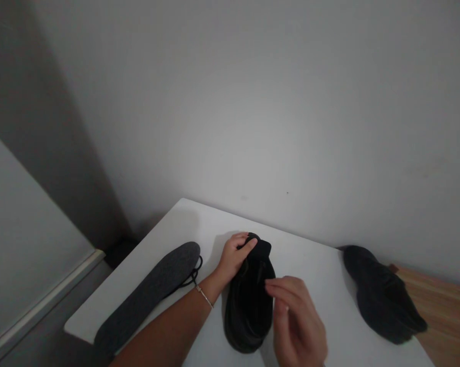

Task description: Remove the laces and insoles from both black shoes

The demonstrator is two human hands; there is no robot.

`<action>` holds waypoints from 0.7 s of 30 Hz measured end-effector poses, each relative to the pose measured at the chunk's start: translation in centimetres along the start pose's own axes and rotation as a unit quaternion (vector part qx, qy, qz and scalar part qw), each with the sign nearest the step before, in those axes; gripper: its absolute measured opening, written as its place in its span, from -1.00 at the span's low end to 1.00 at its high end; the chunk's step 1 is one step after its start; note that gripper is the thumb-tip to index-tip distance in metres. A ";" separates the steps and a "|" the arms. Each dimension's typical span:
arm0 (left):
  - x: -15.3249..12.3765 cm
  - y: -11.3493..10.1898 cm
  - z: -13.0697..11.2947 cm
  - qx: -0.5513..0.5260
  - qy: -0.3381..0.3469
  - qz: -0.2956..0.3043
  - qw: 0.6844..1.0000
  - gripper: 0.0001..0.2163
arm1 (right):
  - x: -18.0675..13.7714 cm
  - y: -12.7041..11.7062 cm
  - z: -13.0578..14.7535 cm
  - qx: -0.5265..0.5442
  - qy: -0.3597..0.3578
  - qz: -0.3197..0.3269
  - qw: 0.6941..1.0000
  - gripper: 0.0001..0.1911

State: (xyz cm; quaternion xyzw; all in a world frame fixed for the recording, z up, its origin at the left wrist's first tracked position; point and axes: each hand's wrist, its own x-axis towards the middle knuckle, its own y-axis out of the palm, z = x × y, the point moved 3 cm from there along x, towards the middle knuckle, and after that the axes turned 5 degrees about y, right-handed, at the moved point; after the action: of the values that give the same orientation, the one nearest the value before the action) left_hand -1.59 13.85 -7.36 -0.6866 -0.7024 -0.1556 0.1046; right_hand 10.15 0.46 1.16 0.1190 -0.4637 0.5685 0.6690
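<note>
A black shoe (249, 311) stands on the white table with its opening facing up and its heel toward me. My left hand (233, 255) grips its far end, fingers wrapped at the left and thumb across the base of the raised tongue (263, 248). At the right rim of the opening is my right hand (299, 318), its fingers closed in a pinch with the fingertips over the dark inside. What they pinch, if anything, is hidden. Left of my left forearm lies a dark grey insole (149, 295), beside a black shoelace (195, 272).
The white table (310, 255) stands against a grey wall (253, 127). Near its right edge lies a second dark shoe (381, 295). Beyond that is a wooden surface (436, 306). The table's left edge drops off toward a white baseboard (42, 306).
</note>
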 end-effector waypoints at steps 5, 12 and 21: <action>-0.1 0.2 -1.6 0.018 0.009 0.015 1.000 -0.82 | -2.2 -2.8 -8.2 -0.055 0.182 -0.117 0.975 -0.83; -2.1 -0.8 -3.7 0.066 -0.001 -0.031 0.997 -0.58 | -3.4 -1.9 -11.3 -0.022 0.305 -0.100 0.947 -0.69; -12.6 -2.9 -6.4 0.275 0.125 0.103 0.948 -0.57 | -3.4 -1.9 -11.6 0.039 0.353 -0.109 0.928 -0.69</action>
State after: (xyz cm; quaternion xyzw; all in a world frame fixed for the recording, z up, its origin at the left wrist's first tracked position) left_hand -4.42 -0.26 -6.17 -0.6746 -0.6248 -0.0295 0.3922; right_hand 17.65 5.58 -6.97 -0.0138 -0.1592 0.5145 0.8425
